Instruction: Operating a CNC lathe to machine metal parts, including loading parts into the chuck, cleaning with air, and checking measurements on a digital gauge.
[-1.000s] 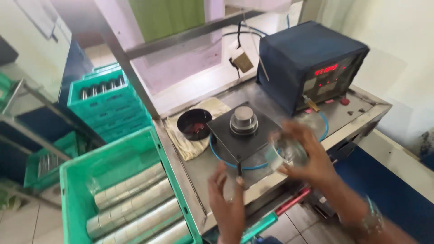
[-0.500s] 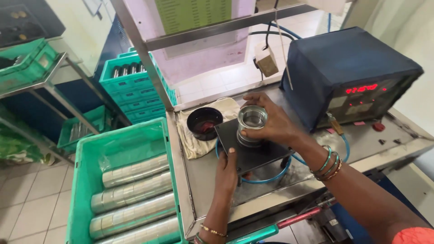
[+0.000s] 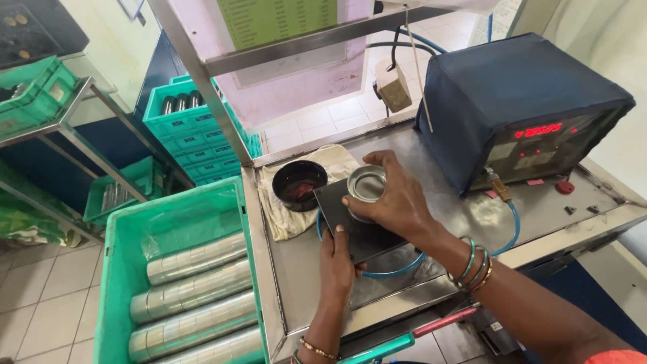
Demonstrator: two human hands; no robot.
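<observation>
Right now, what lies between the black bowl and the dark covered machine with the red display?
In the head view, the metal ring on the dark plate, gripped by the right hand, lies between the black bowl and the covered machine.

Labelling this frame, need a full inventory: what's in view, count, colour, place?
metal ring: 1, silver, on the dark plate, under the right hand
dark plate: 1, black, middle of the bench
bowl: 1, black with red inside, on the cloth
cloth: 1, cream, bench left
hose: 1, blue, loops past the plate
meter box: 1, dark blue cover, red display, bench right
bench: 1, steel
near crate: 1, green, holds rows of silver rings, left of bench
stacked crates: several, green, behind
left hand: grip on the plate's near edge
right hand: grip on the ring
</observation>
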